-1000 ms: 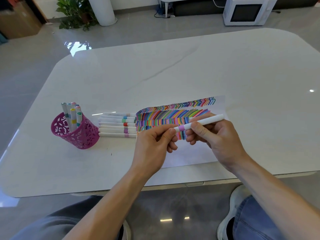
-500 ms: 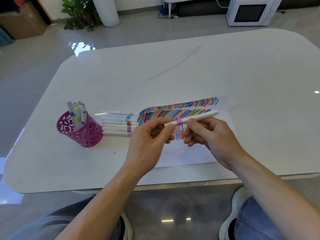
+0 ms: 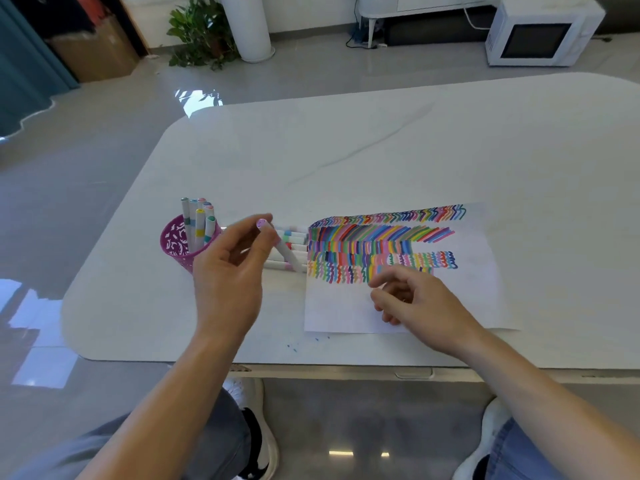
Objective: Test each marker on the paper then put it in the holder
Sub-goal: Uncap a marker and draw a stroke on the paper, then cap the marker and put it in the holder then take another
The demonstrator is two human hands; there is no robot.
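Note:
My left hand [image 3: 230, 271] holds a white marker with a pink end cap [image 3: 282, 245], tilted, cap end up, just right of the holder. The magenta cut-out holder [image 3: 173, 245] stands on the table's left part with several markers upright in it. A row of several white markers [image 3: 294, 242] lies flat between the holder and the paper. The white paper [image 3: 478, 282] is covered with rows of coloured squiggles. My right hand [image 3: 415, 301] hovers over the paper's lower part, fingers loosely curled, holding nothing.
The white table [image 3: 381, 154] has its front edge just below my hands. A few small blue ink dots [image 3: 294, 348] mark the table near the paper's lower left corner. A microwave [image 3: 540, 32], a plant [image 3: 197, 32] and a cardboard box [image 3: 93, 50] stand on the floor beyond.
Both hands held the pink marker over the paper. Now my right hand has let go, and my left hand has carried the marker left toward the holder.

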